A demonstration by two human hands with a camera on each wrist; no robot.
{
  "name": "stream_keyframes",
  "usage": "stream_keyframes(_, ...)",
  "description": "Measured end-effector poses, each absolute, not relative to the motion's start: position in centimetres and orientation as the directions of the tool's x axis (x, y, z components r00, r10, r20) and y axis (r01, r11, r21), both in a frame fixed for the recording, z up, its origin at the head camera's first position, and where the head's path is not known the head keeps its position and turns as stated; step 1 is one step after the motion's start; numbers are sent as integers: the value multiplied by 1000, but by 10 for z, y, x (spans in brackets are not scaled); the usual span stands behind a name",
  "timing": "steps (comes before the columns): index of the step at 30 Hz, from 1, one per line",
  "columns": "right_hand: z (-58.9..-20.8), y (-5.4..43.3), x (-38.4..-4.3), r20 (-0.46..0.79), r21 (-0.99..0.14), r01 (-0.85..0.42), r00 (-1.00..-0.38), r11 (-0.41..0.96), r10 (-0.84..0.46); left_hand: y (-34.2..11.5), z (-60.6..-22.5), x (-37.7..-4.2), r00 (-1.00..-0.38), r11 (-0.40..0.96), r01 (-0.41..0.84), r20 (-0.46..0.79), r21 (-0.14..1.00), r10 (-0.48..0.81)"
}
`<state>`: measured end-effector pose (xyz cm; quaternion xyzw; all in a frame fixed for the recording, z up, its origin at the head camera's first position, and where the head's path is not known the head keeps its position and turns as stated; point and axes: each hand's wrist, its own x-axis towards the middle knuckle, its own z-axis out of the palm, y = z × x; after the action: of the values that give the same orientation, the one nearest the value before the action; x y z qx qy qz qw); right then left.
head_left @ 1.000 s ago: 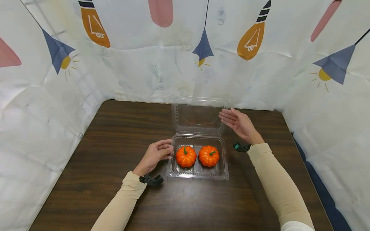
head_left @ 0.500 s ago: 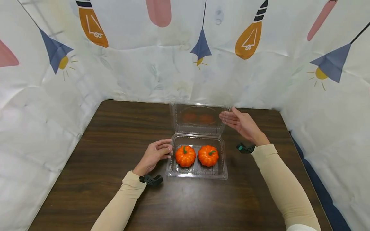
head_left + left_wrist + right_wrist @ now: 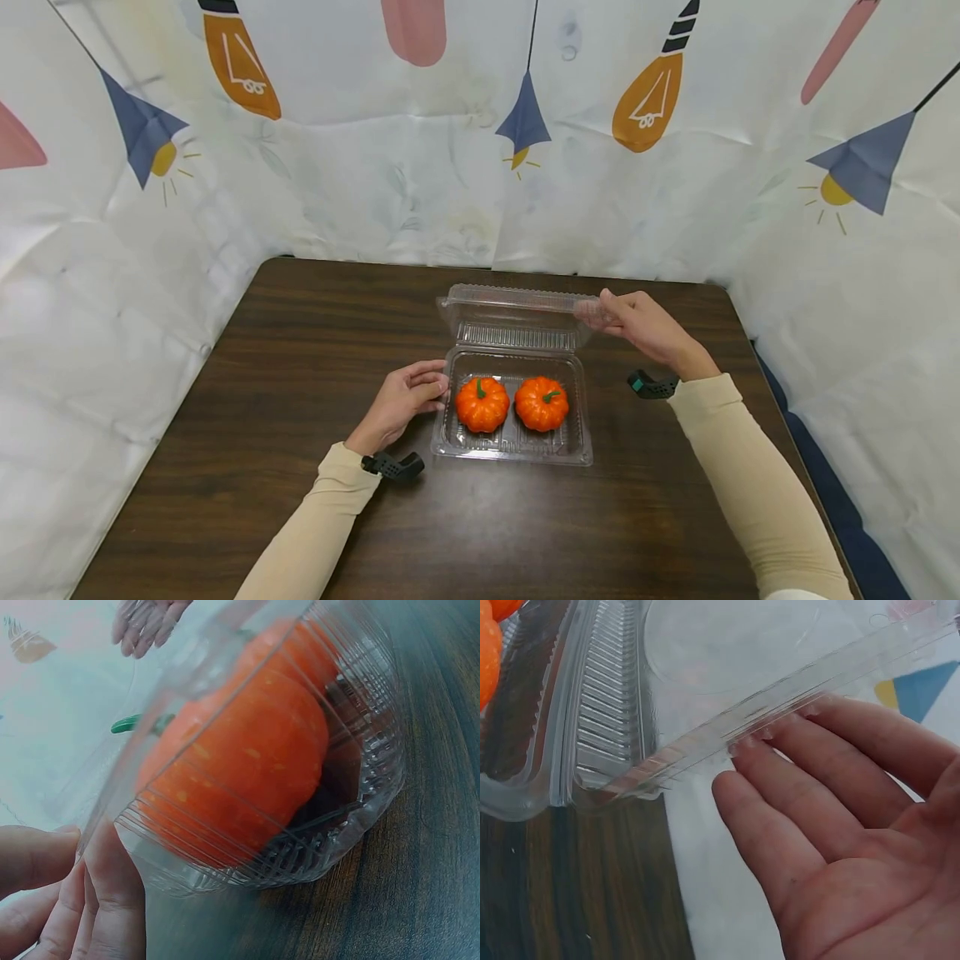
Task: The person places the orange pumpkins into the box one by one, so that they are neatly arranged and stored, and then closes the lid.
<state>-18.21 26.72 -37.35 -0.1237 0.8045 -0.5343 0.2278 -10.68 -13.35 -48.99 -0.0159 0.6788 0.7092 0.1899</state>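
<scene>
A clear plastic clamshell container [image 3: 577, 450] stands on the dark wooden table with two small orange pumpkins [image 3: 482, 405] [image 3: 542, 403] side by side in its base. Its hinged lid [image 3: 517, 298] is raised and leans partway forward over the hinge. My left hand [image 3: 401, 404] pinches the left rim of the base between thumb and fingers, as the left wrist view [image 3: 75, 892] shows. At the lid's right edge is my right hand [image 3: 645, 325]. Its nearly straight fingers [image 3: 802, 780] touch the lid from behind; the thumb is out of sight in the right wrist view.
The dark wooden table [image 3: 300, 350] extends around the container. A white cloth [image 3: 450, 183] printed with lamps and bulbs hangs behind the table and along both sides. A black band with a camera [image 3: 652, 385] sits on each wrist.
The lid has swung from leaning back to tilting forward, pushed by my right hand. The left hand and the pumpkins have stayed in place.
</scene>
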Motion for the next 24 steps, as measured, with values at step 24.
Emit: stream_keyframes(24, -370, 261, -146, -167, -701, -286, -825, 654, -540, -134, -494, -111, -916, -4, -322, -311, 947, 254)
